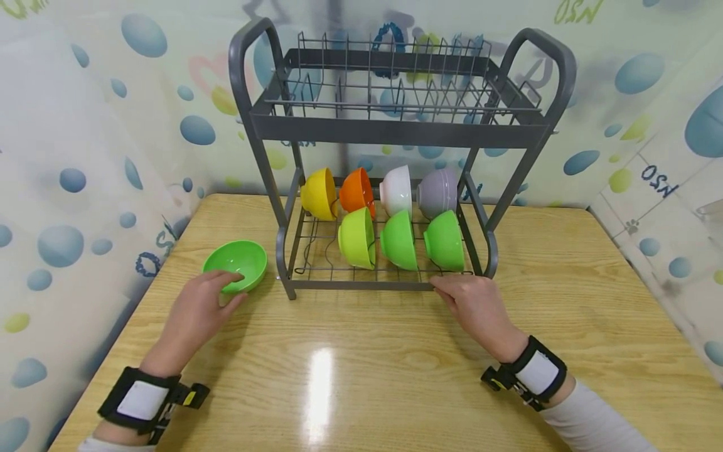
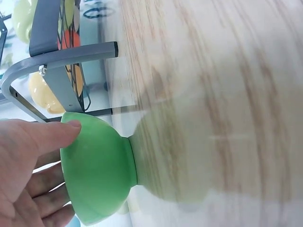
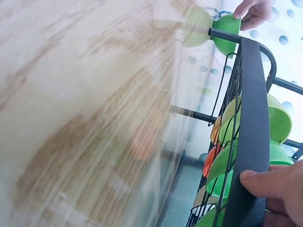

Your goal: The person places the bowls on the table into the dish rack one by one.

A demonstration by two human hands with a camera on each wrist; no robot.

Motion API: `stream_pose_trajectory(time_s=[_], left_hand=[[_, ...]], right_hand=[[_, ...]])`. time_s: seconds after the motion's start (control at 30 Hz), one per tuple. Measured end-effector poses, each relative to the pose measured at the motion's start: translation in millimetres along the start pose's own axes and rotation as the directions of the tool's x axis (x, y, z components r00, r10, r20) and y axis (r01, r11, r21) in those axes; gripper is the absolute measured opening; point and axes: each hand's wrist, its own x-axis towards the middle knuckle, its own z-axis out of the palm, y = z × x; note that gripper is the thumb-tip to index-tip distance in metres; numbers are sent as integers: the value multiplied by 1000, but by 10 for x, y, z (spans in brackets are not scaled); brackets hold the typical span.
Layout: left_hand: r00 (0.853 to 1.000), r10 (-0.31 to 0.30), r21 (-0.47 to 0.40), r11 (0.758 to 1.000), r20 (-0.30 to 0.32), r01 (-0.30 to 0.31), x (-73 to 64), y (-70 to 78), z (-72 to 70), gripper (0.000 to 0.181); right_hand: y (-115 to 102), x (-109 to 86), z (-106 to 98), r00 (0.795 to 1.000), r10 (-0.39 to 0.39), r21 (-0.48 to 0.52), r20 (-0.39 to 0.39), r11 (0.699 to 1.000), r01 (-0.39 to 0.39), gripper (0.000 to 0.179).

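A green bowl (image 1: 256,255) stands upright on the table, left of a two-tier grey dish rack (image 1: 361,285). My left hand (image 1: 203,307) pinches its near rim, with the thumb (image 2: 66,135) on the outside and the fingers over the opening. My right hand (image 1: 471,304) grips the rack's lower front bar (image 3: 253,123) near its right end, thumb in front and fingers behind. On the lower tier, tilted on their sides, sit a yellow bowl (image 1: 318,194), an orange bowl (image 1: 356,191), a white bowl (image 1: 396,191) and a purple bowl (image 1: 437,193), behind a yellow-green bowl (image 1: 354,238) and two green bowls (image 1: 398,242).
The rack's upper tier (image 1: 395,132) has wire dividers and tall curved side handles. Behind the wooden table (image 1: 384,351) hangs a patterned backdrop (image 1: 85,157), which also runs along the left and right sides.
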Motion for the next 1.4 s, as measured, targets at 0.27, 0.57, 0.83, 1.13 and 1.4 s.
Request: stream_pose_trajectory(time_s=[0.27, 0.57, 0.83, 1.13, 1.4], left_hand=[[996, -17, 20, 1000, 86, 15, 7, -7, 22, 27], [997, 3, 53, 999, 82, -7, 32, 18, 20, 19], [995, -3, 93, 996, 100, -6, 49, 45, 17, 16], [999, 7, 85, 996, -47, -3, -13, 35, 29, 21], [972, 55, 64, 997, -227, -41, -21, 80, 6, 22]], right_hand=[[1, -1, 2, 1000, 11, 5, 2, 1000, -11, 13], [-6, 8, -10, 1000, 13, 12, -10, 1000, -13, 14], [-8, 2, -4, 1000, 24, 13, -10, 1000, -24, 14], [-15, 5, 4, 1000, 23, 8, -17, 1000, -23, 14], [-14, -5, 5, 1000, 26, 1, -14, 1000, -26, 14]])
